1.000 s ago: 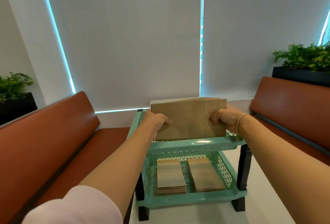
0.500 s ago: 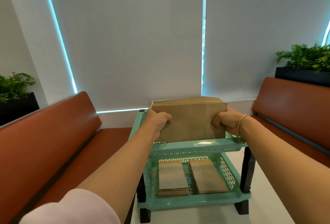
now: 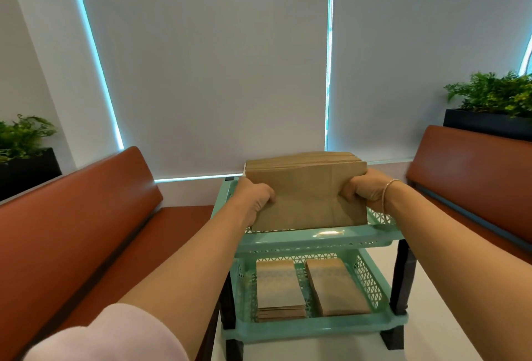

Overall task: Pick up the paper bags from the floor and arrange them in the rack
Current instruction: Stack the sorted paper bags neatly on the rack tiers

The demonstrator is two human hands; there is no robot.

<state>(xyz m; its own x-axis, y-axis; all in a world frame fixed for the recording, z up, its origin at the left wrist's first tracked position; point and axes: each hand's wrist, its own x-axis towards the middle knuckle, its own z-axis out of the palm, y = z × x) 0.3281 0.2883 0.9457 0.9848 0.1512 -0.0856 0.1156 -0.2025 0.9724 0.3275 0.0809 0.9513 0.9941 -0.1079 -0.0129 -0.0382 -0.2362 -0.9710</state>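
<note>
Hands on both ends: left hand (image 3: 257, 198) and right hand (image 3: 363, 192) clamp a thick stack of flat brown paper bags (image 3: 307, 191), standing on edge in the mint lattice rack (image 3: 371, 238)'s top tier. Two stacks (image 3: 279, 288) lie flat below, gap between them.

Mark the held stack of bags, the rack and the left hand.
stack of bags (image 3: 308, 196), head view, front face.
rack (image 3: 319, 238), head view, top shelf's front rim.
left hand (image 3: 256, 196), head view, back of hand.
</note>
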